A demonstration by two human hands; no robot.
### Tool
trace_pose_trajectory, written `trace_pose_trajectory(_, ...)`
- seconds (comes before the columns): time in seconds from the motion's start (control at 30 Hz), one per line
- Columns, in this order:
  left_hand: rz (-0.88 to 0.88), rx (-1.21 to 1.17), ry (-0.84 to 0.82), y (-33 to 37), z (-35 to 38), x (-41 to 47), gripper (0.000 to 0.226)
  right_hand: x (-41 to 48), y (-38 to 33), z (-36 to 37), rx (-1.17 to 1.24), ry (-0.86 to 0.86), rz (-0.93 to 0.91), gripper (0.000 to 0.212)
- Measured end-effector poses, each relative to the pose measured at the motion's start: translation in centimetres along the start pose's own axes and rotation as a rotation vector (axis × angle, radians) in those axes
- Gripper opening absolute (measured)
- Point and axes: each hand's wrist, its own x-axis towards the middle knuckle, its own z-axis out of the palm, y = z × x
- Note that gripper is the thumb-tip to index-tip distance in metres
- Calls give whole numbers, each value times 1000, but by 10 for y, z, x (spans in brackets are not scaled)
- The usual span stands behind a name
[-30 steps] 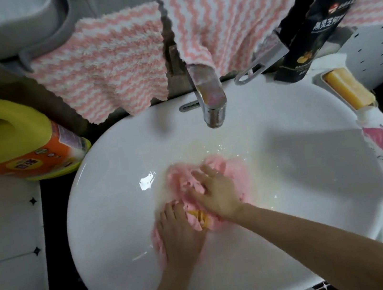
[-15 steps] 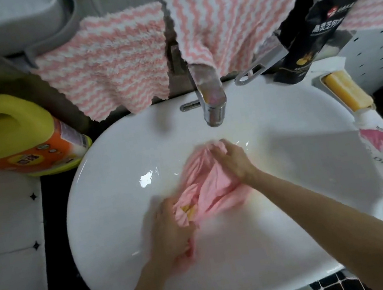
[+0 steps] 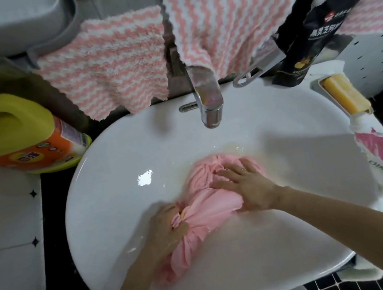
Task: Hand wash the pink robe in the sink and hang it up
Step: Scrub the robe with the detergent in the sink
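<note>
Your robe [image 3: 210, 207] lies wet in the bottom of the sink [image 3: 120, 206], just below the tap [image 3: 206, 97], bunched into a pink bundle. Its folds gather tight near the middle and fan out toward both ends. One end is crumpled under the tap side and the other trails toward the near rim beside your left forearm. Thin yellowish water sits round it.

Your left hand [image 3: 165, 226] has its fingers curled tight, gripping the gathered cloth at the narrow part. A small yellow spot [image 3: 183, 213] shows at the fingertips; you cannot tell what it is. Your right hand [image 3: 247, 186] is wide, its fingers straight and spread, and presses palm-down on the robe's far half.
</note>
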Motion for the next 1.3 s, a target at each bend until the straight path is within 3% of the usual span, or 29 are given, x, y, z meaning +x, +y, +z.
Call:
trace_pose_trajectory(0.1, -97, -175, -3, 4, -6, -2, 61, 9, 5, -19, 191, -32, 15, 72)
trace_pose_trajectory(0.23, -345, -448, -126, 5, -18, 10, 47, 24, 19, -53, 692, -400, 315, 51)
trace_pose_trajectory(0.3, -429, -450, -134, 10, -21, 16, 49, 30, 31, -62, 834, -491, 451, 54)
trace_pose_trajectory(0.37, -318, -110, 44, 11, -22, 22, 50, 33, 36, -62, 708, -308, 583, 59)
trace_pose_trajectory(0.43, -30, 420, 403, 22, -17, 24, 33, 25, 31, -56, 472, 69, 735, 61)
trace_pose_trajectory(0.47, 65, 539, 470, 31, -13, 22, 31, 16, 21, -54, 417, 266, 793, 62)
trace_pose_trajectory(0.53, 65, 549, 345, 42, 1, 18, 53, 8, -6, -49, 624, 471, 973, 64)
trace_pose_trajectory(0.6, -7, 636, 143, 38, 22, 13, 82, 15, -31, -36, 885, 399, 1121, 72)
trace_pose_trajectory(0.63, -35, 709, 84, 31, 30, 9, 96, 23, -42, -25, 863, 346, 1149, 76)
trace_pose_trajectory(0.73, -26, 703, 102, 16, 39, 5, 105, 38, -55, 5, 542, 318, 1052, 81)
trace_pose_trajectory(0.83, 61, 678, 250, 8, 41, -1, 94, 39, -44, 26, 324, 434, 952, 62)
trace_pose_trajectory(0.93, 38, 641, 341, 6, 45, -4, 87, 40, -50, 33, 335, 514, 1054, 55)
trace_pose_trajectory(1.03, 9, 597, 364, 9, 46, -1, 85, 51, -62, 16, 548, 554, 1081, 49)
trace_pose_trajectory(1.1, -36, 576, 383, 10, 46, 2, 77, 48, -58, 2, 885, 587, 965, 45)
trace_pose_trajectory(1.17, -91, 537, 378, 10, 46, 4, 71, 33, -61, -11, 1104, 659, 735, 56)
trace_pose_trajectory(1.3, -132, 545, 374, 4, 51, 10, 69, 19, -90, -8, 644, 672, 203, 40)
